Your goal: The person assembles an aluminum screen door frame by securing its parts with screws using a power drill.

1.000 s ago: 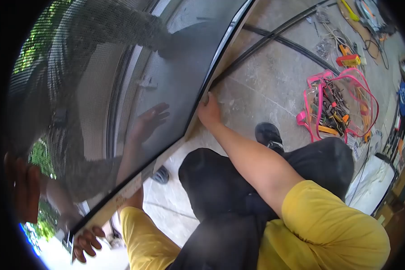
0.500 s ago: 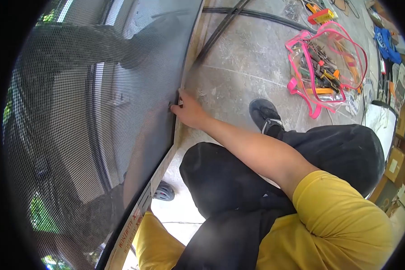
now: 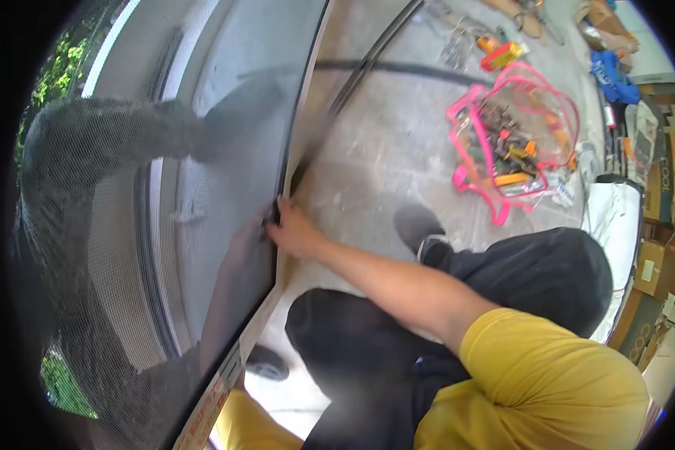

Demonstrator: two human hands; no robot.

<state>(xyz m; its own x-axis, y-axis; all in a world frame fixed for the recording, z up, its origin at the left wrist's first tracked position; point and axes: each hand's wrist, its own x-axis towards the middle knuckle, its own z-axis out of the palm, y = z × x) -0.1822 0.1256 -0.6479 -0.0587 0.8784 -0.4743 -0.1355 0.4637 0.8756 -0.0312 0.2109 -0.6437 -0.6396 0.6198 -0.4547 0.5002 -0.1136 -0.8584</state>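
A tall dark mesh screen panel point(image 3: 225, 172) fills the left side of the view, its black frame edge running from top centre down to the lower left. My right hand point(image 3: 294, 231) is at that edge, fingers and thumb closed around a small dark part point(image 3: 271, 216) on the frame. What exactly that part is, I cannot make out. Along the frame's lower length runs a pale strip point(image 3: 210, 405) with red lettering. A faint arm-like shape shows in the mesh beside my hand. My left hand is out of sight; only its yellow sleeve point(image 3: 251, 420) shows at the bottom.
On the tiled floor point(image 3: 375, 150) lies a clear bag point(image 3: 514, 150) with pink edging, filled with tools. Long dark strips point(image 3: 367, 64) cross the floor behind the panel. My shoe point(image 3: 420, 229) is close by. Cardboard boxes point(image 3: 656, 262) and a white roll point(image 3: 611, 225) line the right.
The view has shifted, so the bag and floor sit lower and further left. My right hand stays closed at the panel's edge.
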